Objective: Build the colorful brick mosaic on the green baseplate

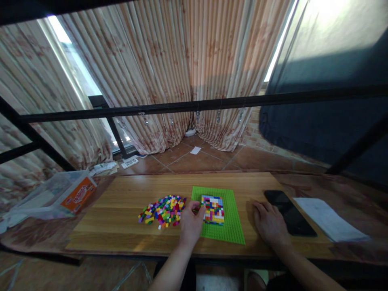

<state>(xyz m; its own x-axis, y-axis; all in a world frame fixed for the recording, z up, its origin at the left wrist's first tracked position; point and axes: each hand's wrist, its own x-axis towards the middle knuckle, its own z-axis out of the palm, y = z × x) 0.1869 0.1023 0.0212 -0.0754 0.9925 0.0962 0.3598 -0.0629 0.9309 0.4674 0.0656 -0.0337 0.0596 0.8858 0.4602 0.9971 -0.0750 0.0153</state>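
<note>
My left hand [191, 223] is at the left edge of a block of multicoloured toy bricks [214, 210]. Its thumb and fingers are brought together, and whatever is between them is too small to make out. The brick block is built in layers on a bright green studded baseplate [232, 222]. Left of this hand lies a loose heap of small coloured bricks [166, 210]. My right hand [271, 224] rests on the tabletop between the baseplate and a black tablet or phone [291, 214], fingers stretched out and holding nothing.
Everything stands on a low wooden table [121, 194]. A clear plastic box [54, 194] with an orange label is off its left end. White paper [332, 220] lies at the right. A dark metal rail [182, 107] crosses beyond the table, with curtains [157, 60] behind.
</note>
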